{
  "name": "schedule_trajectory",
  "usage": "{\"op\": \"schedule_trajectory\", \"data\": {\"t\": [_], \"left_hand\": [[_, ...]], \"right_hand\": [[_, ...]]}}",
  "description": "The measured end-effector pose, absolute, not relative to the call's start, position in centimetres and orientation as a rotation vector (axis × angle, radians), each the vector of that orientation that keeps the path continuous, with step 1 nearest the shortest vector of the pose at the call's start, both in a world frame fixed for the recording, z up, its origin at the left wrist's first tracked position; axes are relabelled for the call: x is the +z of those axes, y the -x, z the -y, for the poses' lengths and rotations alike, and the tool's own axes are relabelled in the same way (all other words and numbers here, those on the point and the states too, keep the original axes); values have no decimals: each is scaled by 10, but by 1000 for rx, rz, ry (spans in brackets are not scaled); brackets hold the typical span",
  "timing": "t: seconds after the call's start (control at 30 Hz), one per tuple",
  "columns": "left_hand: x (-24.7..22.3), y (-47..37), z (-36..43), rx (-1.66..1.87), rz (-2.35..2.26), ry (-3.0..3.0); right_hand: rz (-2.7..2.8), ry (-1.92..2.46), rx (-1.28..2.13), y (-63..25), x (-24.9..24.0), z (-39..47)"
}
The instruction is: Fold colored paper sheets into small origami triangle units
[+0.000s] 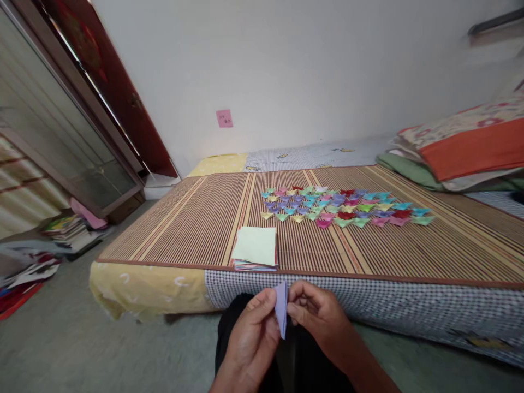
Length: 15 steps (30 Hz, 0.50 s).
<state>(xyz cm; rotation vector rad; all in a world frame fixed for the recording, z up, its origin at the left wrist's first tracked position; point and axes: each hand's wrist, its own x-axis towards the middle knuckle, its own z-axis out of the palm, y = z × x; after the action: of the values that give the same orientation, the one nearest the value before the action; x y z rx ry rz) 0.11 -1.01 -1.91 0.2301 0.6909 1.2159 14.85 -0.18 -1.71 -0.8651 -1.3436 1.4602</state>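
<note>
A piece of folded purple paper (280, 307), narrow and pointed at its lower end, is held upright above my lap. My left hand (256, 333) pinches it from the left, thumb in front and fingers behind. From the other side, my right hand (317, 314) has its thumb and curled fingers closed at the paper's right edge; how much of the edge lies between them is partly hidden. Just beyond my hands, a stack of square paper sheets (256, 245) lies at the mat's front edge, a pale green sheet on top.
Rows of small folded paper pieces (327, 204) in many colours cover part of the striped mat (192, 229) on the bed. Folded bedding (470, 144) is piled at the right. A pink note (224, 118) sticks to the wall. Books (67, 232) stand at the left.
</note>
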Motion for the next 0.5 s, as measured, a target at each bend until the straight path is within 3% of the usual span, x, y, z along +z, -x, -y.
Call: {"op": "schedule_trajectory", "data": {"t": [0.5], "left_hand": [[-24, -1, 12, 1226, -707, -372]], "right_hand": [[1417, 937, 1305, -144, -19, 7]]}}
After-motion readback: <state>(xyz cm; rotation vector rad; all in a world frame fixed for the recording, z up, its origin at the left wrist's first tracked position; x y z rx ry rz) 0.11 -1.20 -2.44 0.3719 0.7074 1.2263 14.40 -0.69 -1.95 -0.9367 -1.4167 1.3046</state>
